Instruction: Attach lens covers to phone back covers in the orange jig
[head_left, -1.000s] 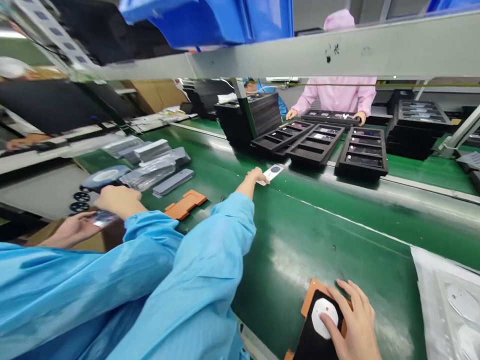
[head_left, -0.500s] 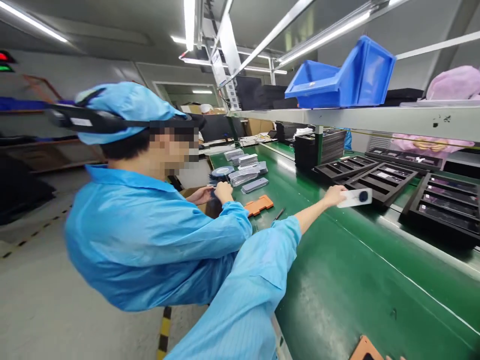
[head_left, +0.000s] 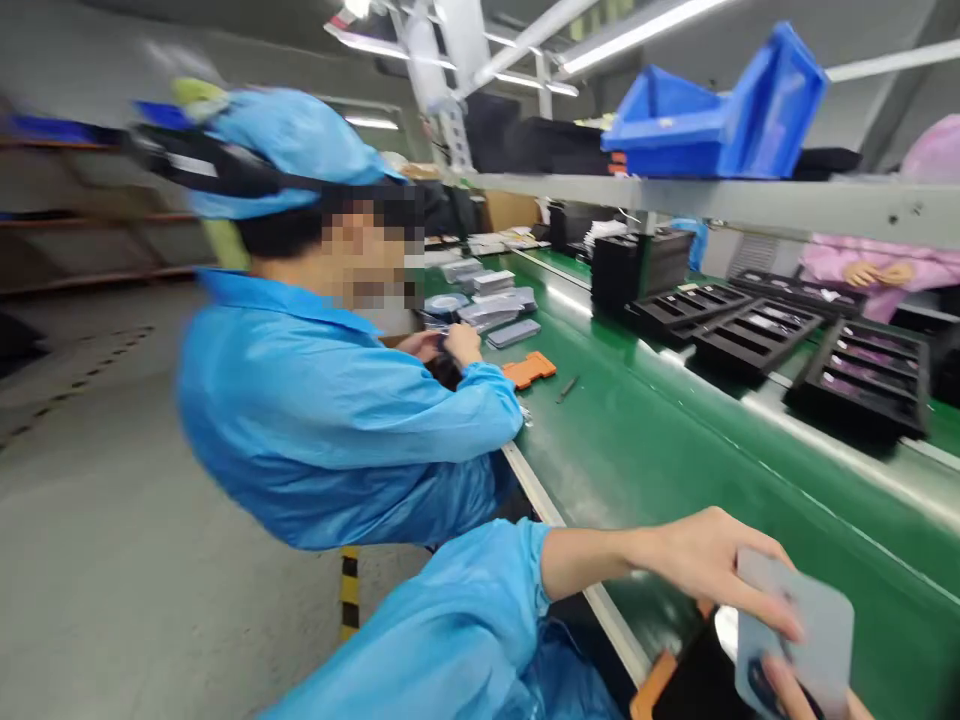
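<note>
— Two hands meet just above the orange jig [head_left: 646, 695]. What's held?
— The left hand [head_left: 701, 560] has its grip closed on a flat, matte grey card [head_left: 814, 620] with rounded corners. The right hand [head_left: 795, 690] shows only fingertips beneath it; its grip I cannot tell.
— Which step?
— Probably laying the card onto the black piece [head_left: 686, 680] in the jig, on the smooth green table [head_left: 675, 450]; that calls for squaring edges.

Two workers [head_left: 322, 400] – one in blue, one in pink [head_left: 885, 270] – at one green belt [head_left: 675, 450], with three black trays [head_left: 757, 335], one blue bin [head_left: 720, 120], two orange jigs [head_left: 529, 370], one grey card [head_left: 810, 630].
</note>
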